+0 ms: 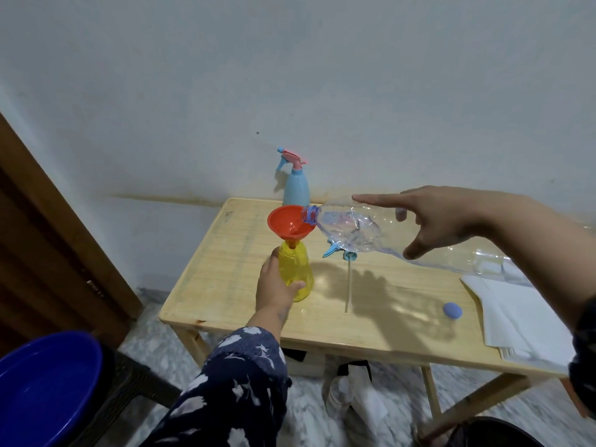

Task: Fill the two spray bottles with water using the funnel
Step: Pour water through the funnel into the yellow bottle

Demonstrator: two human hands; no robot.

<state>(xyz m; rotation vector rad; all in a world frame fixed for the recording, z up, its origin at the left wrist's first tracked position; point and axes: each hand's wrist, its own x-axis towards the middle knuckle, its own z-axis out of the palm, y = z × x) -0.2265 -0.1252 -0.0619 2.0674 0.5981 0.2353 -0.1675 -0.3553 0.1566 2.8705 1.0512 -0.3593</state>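
A yellow spray bottle [296,272] stands uncapped on the wooden table [225,304], with an orange-red funnel [288,225] in its neck. My left hand [274,285] grips the yellow bottle's body. My right hand [438,221] holds a clear plastic water bottle [351,230] tipped on its side, its blue-ringed mouth over the funnel's rim. A light blue spray bottle [296,188] with a pink and blue trigger head stands at the table's back edge. The loose blue spray head [335,251] with its long dip tube lies on the table behind the water bottle.
A small blue bottle cap [452,310] lies on the table at the right, near folded white paper towels [522,317]. A blue basin [45,385] sits low at the left. A wooden door [48,246] is at the left, a white wall behind.
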